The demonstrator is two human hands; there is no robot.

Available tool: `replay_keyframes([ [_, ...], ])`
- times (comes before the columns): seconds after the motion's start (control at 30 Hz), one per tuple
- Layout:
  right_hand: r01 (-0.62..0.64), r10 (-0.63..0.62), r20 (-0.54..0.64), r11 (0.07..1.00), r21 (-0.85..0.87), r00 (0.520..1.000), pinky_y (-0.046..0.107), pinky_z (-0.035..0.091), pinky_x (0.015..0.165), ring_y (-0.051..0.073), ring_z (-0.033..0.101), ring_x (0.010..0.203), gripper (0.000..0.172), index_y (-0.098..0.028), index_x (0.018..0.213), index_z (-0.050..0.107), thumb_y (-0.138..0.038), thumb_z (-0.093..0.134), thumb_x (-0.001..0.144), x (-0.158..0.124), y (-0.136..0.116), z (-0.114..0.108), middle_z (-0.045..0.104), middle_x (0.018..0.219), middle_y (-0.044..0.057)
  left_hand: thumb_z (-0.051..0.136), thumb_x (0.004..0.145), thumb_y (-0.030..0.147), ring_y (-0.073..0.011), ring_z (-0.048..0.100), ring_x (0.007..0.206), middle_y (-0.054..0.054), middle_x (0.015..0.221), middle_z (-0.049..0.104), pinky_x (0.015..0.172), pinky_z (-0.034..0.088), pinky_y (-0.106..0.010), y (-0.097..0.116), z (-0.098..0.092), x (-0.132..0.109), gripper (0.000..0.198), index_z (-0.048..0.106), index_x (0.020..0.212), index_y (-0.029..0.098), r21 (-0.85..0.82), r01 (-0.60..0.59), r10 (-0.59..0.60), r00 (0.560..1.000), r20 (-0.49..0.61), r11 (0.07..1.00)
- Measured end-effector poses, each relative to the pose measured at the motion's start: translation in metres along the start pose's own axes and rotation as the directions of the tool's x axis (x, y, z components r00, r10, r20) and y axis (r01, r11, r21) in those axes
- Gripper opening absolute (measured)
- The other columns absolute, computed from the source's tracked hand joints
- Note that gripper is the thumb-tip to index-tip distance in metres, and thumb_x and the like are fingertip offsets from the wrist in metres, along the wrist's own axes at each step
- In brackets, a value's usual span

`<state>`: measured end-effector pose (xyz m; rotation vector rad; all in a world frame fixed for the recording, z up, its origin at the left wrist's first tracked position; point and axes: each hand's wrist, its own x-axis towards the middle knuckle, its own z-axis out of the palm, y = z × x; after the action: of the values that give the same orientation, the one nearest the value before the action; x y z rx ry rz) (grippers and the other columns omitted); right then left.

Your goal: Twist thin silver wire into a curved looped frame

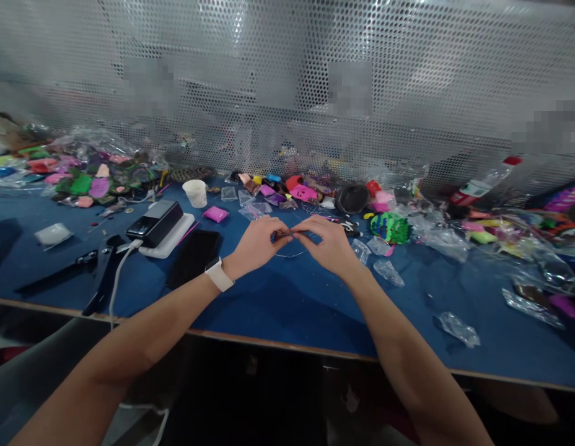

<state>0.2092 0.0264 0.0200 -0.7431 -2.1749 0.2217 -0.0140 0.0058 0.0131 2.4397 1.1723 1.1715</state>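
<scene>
Over blue table (297, 310), small dark piece (287, 234) between left hand (258, 241) and right hand (329, 243), pinched in both fingertip grips

The dark bit (282, 235) between the left hand (259, 240) and the right hand (328, 243) is mostly hidden and too small to tell. Along the desk's (287, 310) back edge, picture edges cut off the left heap (99, 187) and a striped thing (569, 197) at right. Patches (350, 88) on the mesh (287, 56) are blurred.
</scene>
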Motion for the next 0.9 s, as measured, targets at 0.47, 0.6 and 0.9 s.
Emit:
replay_keyframes([
  [0.47,0.020,-0.020,0.004,0.999,-0.028,1.000,0.046,0.061,0.089,0.027,0.073,0.099,0.013,-0.026,0.106,0.075,-0.025,0.063,0.107,-0.001,-0.004,0.006,0.078,0.103,0.008,0.065,0.108,0.021,-0.0234,0.064,0.086,-0.003,0.088,0.073,0.081,0.039,-0.038,0.009,-0.004,-0.005,0.019,0.065,0.089,0.019,0.263,-0.037,0.024,0.998,0.054,0.964],
  [0.6,-0.040,0.041,-0.001,0.999,0.033,0.999,0.047,0.061,0.093,0.026,0.074,0.100,0.011,-0.026,0.103,0.076,-0.024,0.066,0.106,0.000,-0.001,0.008,0.078,0.108,0.007,0.064,0.108,0.020,-0.0226,0.065,0.085,-0.002,0.085,0.072,0.082,0.039,-0.038,0.006,-0.001,-0.004,0.020,0.065,0.088,0.020,0.245,-0.036,0.024,0.998,0.049,0.969],
  [0.9,-0.133,0.131,0.039,0.988,0.072,0.991,0.056,0.055,0.114,0.031,0.067,0.131,0.011,-0.025,0.097,0.075,-0.024,0.066,0.104,0.000,-0.002,0.007,0.070,0.137,0.011,0.061,0.110,0.022,-0.0243,0.065,0.090,-0.004,0.088,0.074,0.086,0.040,-0.041,0.007,-0.002,-0.004,0.023,0.068,0.089,0.020,0.286,-0.070,0.058,0.997,0.051,0.956],
])
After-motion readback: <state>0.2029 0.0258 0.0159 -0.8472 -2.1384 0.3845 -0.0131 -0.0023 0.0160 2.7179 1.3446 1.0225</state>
